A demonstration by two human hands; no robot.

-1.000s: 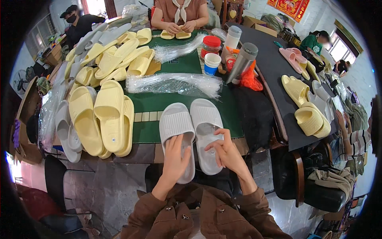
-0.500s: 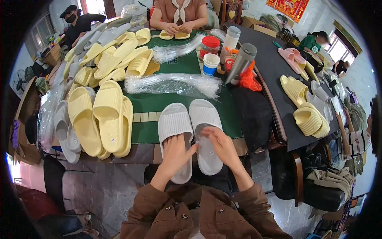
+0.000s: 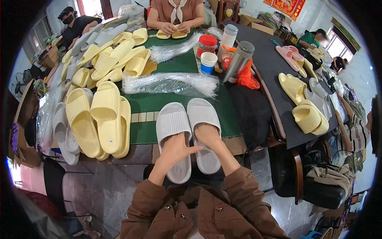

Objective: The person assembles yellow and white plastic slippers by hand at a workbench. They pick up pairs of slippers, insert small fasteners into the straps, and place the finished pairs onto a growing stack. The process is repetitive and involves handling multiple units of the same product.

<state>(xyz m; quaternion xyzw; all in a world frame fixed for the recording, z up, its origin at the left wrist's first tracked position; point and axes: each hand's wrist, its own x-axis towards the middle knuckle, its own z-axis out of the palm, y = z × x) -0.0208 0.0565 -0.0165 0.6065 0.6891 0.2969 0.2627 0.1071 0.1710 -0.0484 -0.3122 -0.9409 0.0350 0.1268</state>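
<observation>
Two grey slide slippers lie side by side before me at the table's near edge, toes pointing away. My left hand (image 3: 173, 150) is pushed under the ribbed strap of the left slipper (image 3: 173, 119). Its fingers are mostly hidden there, while the thumb stretches out toward the right slipper (image 3: 202, 113). Inside that one's strap is my right hand (image 3: 208, 136), its fingers covered by the strap. Both heels overhang the edge of the table. Just beyond the toes lies a bundle of clear plastic strips (image 3: 171, 84).
Yellow slippers (image 3: 106, 115) and grey ones are heaped on the left. A white-and-blue cup (image 3: 208, 63), a red-lidded jar (image 3: 207, 44) and a steel flask (image 3: 239, 61) stand at the back right. Across the table a co-worker's hands (image 3: 176, 28) hold small yellow slippers.
My right hand has moved forward and slid under the right slipper's strap. The left hand stays in the left slipper. The whole view has shifted slightly.
</observation>
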